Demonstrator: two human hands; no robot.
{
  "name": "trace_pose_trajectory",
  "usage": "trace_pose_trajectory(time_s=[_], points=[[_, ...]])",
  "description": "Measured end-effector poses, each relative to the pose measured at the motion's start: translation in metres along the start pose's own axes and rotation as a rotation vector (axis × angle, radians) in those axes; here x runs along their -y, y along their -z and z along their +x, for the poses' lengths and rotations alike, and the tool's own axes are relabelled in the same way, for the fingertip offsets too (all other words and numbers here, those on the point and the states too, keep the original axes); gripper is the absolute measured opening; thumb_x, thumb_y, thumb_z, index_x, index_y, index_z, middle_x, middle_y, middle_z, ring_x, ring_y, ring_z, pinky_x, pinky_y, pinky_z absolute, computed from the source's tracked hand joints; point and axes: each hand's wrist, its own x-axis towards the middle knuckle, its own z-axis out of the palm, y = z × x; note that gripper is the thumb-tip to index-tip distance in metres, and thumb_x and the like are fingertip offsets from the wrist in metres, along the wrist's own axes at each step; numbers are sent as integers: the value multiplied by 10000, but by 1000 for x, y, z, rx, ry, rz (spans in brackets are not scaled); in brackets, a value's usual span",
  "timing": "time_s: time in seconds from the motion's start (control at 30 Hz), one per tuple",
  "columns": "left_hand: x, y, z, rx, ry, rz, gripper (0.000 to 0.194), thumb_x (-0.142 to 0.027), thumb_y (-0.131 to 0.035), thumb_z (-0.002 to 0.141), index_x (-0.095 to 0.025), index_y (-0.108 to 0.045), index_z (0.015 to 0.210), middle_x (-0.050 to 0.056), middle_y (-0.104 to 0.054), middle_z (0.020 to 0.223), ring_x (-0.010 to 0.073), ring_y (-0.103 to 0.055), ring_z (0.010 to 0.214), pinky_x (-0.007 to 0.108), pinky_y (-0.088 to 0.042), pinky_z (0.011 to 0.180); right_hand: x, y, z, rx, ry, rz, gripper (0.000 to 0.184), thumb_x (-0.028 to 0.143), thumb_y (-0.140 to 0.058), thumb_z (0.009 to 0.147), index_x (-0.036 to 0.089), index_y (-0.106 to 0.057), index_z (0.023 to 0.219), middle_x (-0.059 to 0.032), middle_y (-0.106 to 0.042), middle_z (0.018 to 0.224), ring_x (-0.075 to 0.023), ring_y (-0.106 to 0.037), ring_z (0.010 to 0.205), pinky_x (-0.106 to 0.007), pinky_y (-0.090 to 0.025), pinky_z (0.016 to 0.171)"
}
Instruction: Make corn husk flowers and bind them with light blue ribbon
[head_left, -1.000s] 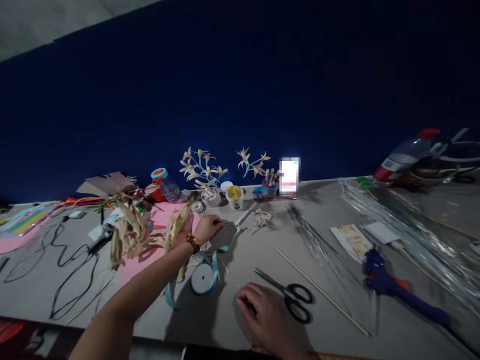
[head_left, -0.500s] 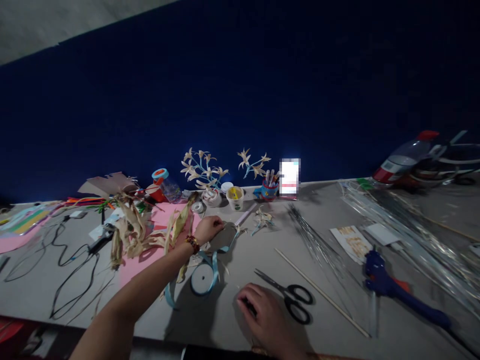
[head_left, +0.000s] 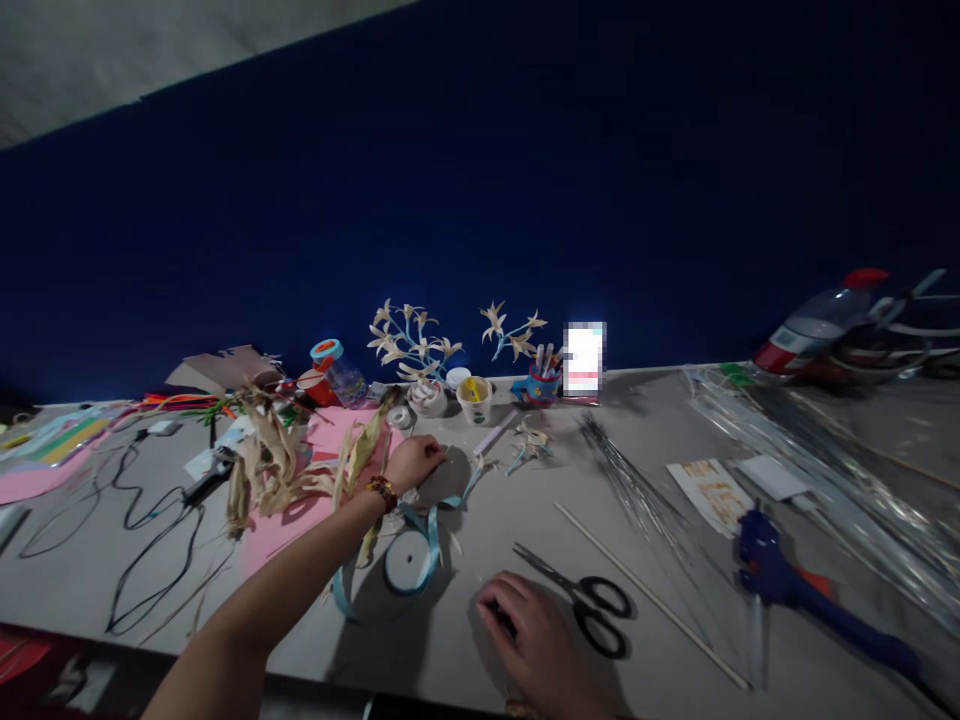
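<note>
My left hand point(head_left: 416, 462), a beaded bracelet at its wrist, reaches over the middle of the table with fingers pressed together. Whatever they pinch, if anything, is too small to make out. Just right of its fingertips lies a small pale flower point(head_left: 484, 466) with a blue-wrapped stem. Below the hand stands a roll of light blue ribbon point(head_left: 409, 561), its loose end looping around. My right hand point(head_left: 525, 635) rests curled near the front edge, with nothing showing out of it. Beside it lie black-handled scissors point(head_left: 592, 605), blades pointing up and left.
Dried husks point(head_left: 262, 455) lie left on pink paper point(head_left: 281, 535). Flower sprigs point(head_left: 412, 340), a paper cup point(head_left: 474, 402) and a pen holder point(head_left: 544, 385) line the back. To the right are a thin stick point(head_left: 652, 595), wires point(head_left: 630, 480) and a blue glue gun point(head_left: 784, 575).
The view has shifted slightly, so everything sits a little lower and to the right. The thin strand at my left fingertips no longer shows there. My right hand stays in place.
</note>
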Motion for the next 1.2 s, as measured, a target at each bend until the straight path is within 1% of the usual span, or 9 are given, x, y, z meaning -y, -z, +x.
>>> trace_pose_trajectory(time_s=[0.07, 0.17, 0.23, 0.37, 0.5, 0.73, 0.93, 1.03, 1.2], points=[[-2, -3, 0, 2, 23, 12, 166, -320, -689, 831, -159, -716, 802, 72, -720, 823, 207, -650, 781, 303, -485, 705, 0, 0, 0, -2, -3, -4, 148, 207, -496, 944, 219, -627, 874, -36, -679, 877, -188, -633, 835, -264, -460, 735], [-5, -6, -2, 7, 46, 0, 232, -331, -640, 921, -149, -680, 1059, 93, -693, 1074, 216, -661, 938, 381, -550, 828, 1, 1, 0, -3, -6, -2, 145, 201, -498, 940, 218, -626, 873, -35, -681, 877, -187, -637, 836, -261, -461, 731], [-8, -7, -4, -2, 51, -34, 245, -317, -626, 938, -147, -656, 1112, 97, -671, 1129, 224, -655, 983, 416, -555, 863, 2, 2, 1, -1, -6, 6, 146, 196, -495, 939, 219, -625, 877, -34, -682, 876, -185, -639, 840, -260, -465, 737], [-14, -3, -12, -53, 41, -173, 102, -240, -680, 822, -156, -686, 766, 71, -686, 835, 214, -623, 844, 332, -491, 794, 3, 2, 1, -6, -19, 13, 154, 206, -493, 942, 216, -629, 872, -41, -686, 887, -188, -638, 850, -263, -467, 743], [-23, 8, -26, -45, 28, -412, 153, -313, -678, 777, -166, -664, 734, 35, -654, 733, 180, -568, 714, 285, -434, 677, 3, 2, 2, -4, -20, 55, 161, 217, -488, 945, 213, -633, 875, -41, -683, 884, -187, -633, 848, -265, -467, 751], [-60, 36, -74, 167, 23, -874, 316, -461, -706, 779, -152, -642, 791, 26, -621, 723, 148, -548, 685, 265, -434, 680, 11, 15, -1, -130, -44, 324, 174, 276, -509, 967, 215, -644, 877, -37, -665, 842, -181, -627, 797, -271, -474, 733], [-99, 27, -112, 526, 129, -1463, 298, -379, -825, 733, -134, -656, 729, 32, -603, 673, 139, -546, 679, 247, -413, 685, 35, 41, 23, -333, -192, 775, 155, 372, -650, 890, 220, -657, 920, -23, -664, 840, -158, -589, 706, -261, -478, 654], [-112, 18, -120, 546, 156, -1620, 309, -362, -866, 690, -122, -672, 708, 23, -591, 645, 131, -534, 649, 244, -411, 667, 47, 52, 36, -338, -235, 1004, 233, 401, -738, 820, 226, -663, 954, 6, -622, 800, -136, -546, 671, -236, -455, 606], [-117, 7, -125, 463, 158, -1685, 260, -270, -889, 670, -124, -693, 758, 31, -647, 728, 124, -561, 681, 231, -412, 678, 56, 59, 42, -336, -170, 1065, 158, 331, -783, 792, 223, -685, 853, 35, -541, 750, -114, -479, 662, -225, -403, 606]])
